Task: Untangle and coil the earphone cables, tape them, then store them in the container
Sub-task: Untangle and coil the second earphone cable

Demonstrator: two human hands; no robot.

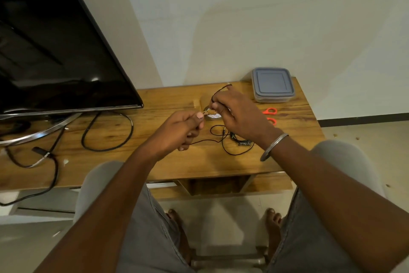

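Above the middle of the wooden table (137,157), both my hands grip a thin black earphone cable (205,141). My left hand (181,128) is closed on one stretch of it, and the cable trails out of that fist to the right. My right hand (239,115) pinches another stretch, with a small loop sticking up past its fingers at the far side. The remainder of the cable lies in loose loops on the table under my right wrist. A roll of brown tape (213,116) sits between the hands, partly hidden. The lidded grey plastic container (272,84) stands at the far right corner.
Orange-handled scissors (270,114) lie right of my right hand, partly hidden. A large black TV (55,51) on a metal stand fills the table's left side, with a thick black power cable (106,131) looped beside it. My knees and bare feet are below the table edge.
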